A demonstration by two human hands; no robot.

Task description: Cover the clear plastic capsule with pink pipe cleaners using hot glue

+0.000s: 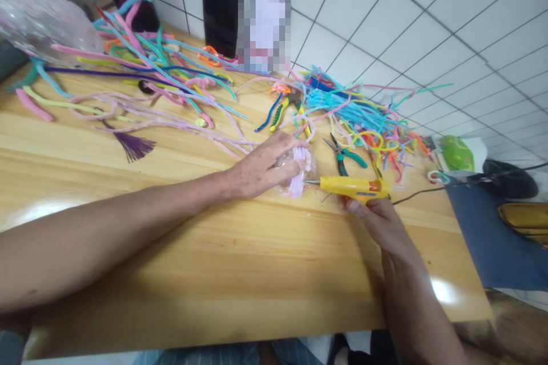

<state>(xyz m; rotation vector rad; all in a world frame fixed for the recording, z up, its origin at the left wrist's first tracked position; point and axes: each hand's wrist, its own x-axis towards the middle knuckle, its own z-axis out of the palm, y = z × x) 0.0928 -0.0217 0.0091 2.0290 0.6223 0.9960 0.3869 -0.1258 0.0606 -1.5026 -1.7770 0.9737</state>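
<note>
white tiled wall (406, 28) | black panel (219, 5), upright | purple tassel (133, 146), lying flat

A white tiled wall (385, 28) stands behind a glossy wooden table (257, 274).

From where I stand, the tabletop (240, 274) is honey-yellow wood streaked with slightly darker grain. At the centre of the frame, a fuzzy strip (302, 155) is pale lilac; right of it, the glue gun (338, 185) is bright yellow with an orange-red patch and a silvery tip. Fuzzy stems (141, 74) at upper left mix pink, sky blue, teal, yellow and deep violet. A tassel (135, 145) below them is dark purple. Right of top centre, I see a bundle (342, 107) mostly light blue. Nearby, the pliers (355, 158) have teal-green handles, the cutters (279, 114) yellow-and-black ones. Behind, the tiled wall (406, 34) is white, crossed by a dark grid. At right, a cloth-like surface (492, 239) is navy blue.
</note>
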